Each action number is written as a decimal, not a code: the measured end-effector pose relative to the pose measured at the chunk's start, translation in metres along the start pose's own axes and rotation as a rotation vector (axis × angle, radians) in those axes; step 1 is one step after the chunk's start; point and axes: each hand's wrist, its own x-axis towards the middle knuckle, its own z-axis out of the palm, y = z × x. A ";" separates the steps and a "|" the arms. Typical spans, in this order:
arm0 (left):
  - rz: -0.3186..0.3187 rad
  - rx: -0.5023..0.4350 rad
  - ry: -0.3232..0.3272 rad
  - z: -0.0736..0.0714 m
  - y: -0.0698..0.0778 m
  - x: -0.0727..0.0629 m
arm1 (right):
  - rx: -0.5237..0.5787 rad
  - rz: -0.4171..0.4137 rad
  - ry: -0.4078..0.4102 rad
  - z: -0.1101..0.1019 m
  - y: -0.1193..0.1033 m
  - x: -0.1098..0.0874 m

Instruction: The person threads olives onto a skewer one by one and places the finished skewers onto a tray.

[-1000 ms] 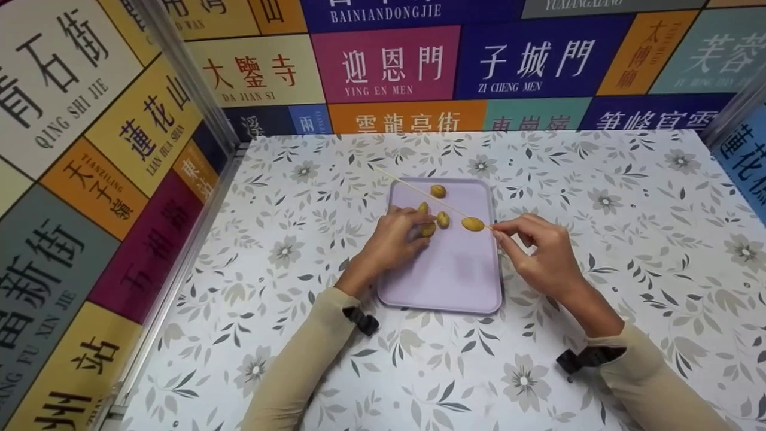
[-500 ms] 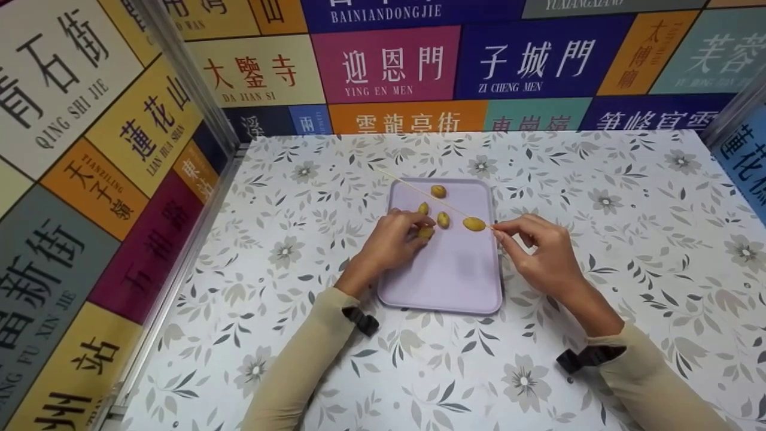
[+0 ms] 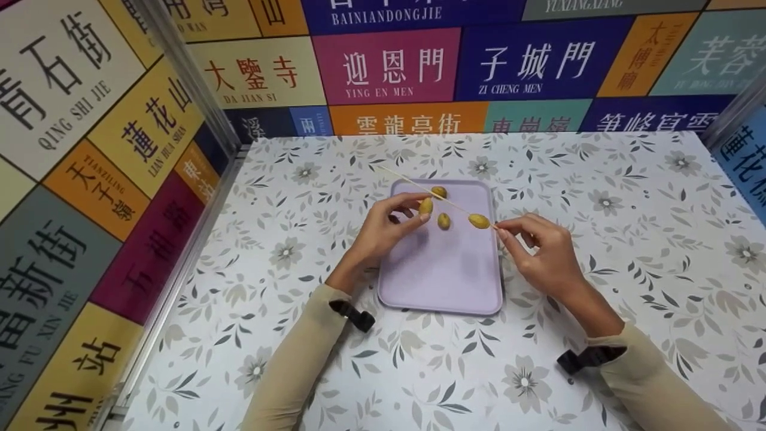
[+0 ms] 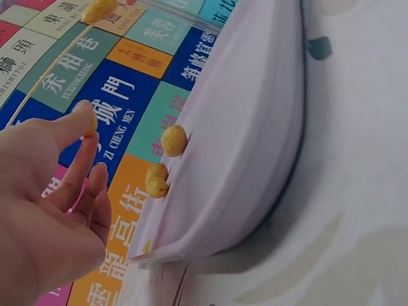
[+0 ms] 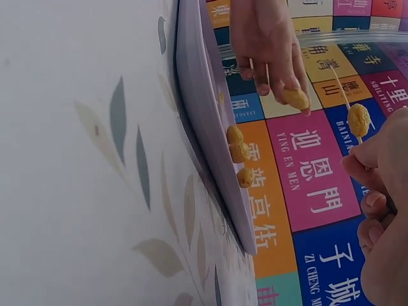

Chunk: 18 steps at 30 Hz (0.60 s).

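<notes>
My left hand pinches a small yellow, wrinkled oval fruit between thumb and index finger, above the far left of the lilac tray. Past the tray's right edge, my right hand pinches one end of a thin wooden skewer. A similar yellow fruit is threaded on that skewer near the right fingertips. The skewer's bare length slants up and left, its free end beyond the tray's far edge. In the right wrist view, the held fruit and the skewered one hang apart.
More yellow fruits lie on the tray, one near its middle and another at the far side. A floral-patterned tabletop surrounds the tray. Colourful panels with lettering stand behind the table and along its left side.
My left hand has picked a yellow fruit up off the tray and raised it, turning to show it at the fingertips. The right hand and skewer have hardly moved.
</notes>
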 end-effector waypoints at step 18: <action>-0.203 -0.396 0.242 -0.015 0.000 0.005 | 0.018 -0.013 -0.007 0.002 0.000 0.000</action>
